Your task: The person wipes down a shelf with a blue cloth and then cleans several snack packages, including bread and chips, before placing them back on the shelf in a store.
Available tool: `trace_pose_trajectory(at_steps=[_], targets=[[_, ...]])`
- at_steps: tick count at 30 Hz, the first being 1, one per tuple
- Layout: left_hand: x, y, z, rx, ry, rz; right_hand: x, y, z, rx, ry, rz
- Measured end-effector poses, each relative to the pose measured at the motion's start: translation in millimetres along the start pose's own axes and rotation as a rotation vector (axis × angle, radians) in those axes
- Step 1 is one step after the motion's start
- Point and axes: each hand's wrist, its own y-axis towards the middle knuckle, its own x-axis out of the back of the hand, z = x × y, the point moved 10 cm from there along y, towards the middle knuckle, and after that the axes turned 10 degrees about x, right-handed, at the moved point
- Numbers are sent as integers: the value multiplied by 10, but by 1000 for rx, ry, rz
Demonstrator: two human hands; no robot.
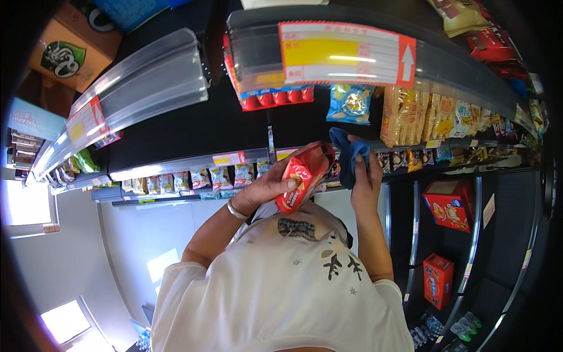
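Observation:
My left hand (272, 185), with a silver bangle at the wrist, grips a red snack packet (303, 180) in front of my chest. The packet is tilted, and my thumb presses on its near face. To the right of it, my right hand (365, 169) holds a bunched dark blue cloth (349, 154) between thumb and fingers. The cloth is close beside the packet's upper end; whether the two touch is hard to tell. Behind both hands runs a black shelf (193, 132) with packaged snacks on it.
A clear label strip with a price tag (347, 53) juts out above my hands. Red packs (279, 99), a blue snack bag (349, 103) and yellowish packets (402, 116) stand on the shelf. Small bags (220, 178) line the level below. Red boxes (448, 204) sit on shelving to the right.

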Motion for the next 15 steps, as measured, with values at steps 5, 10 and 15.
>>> trace_pose_trajectory(at_steps=[5, 10, 15], targets=[[66, 34, -107, -5, 91, -112, -343, 20, 767, 442, -285, 255], [89, 75, -53, -2, 239, -102, -392, 7, 541, 493, -449, 218], [-26, 77, -228, -124, 268, -51, -158, 5, -168, 185, -341, 179]])
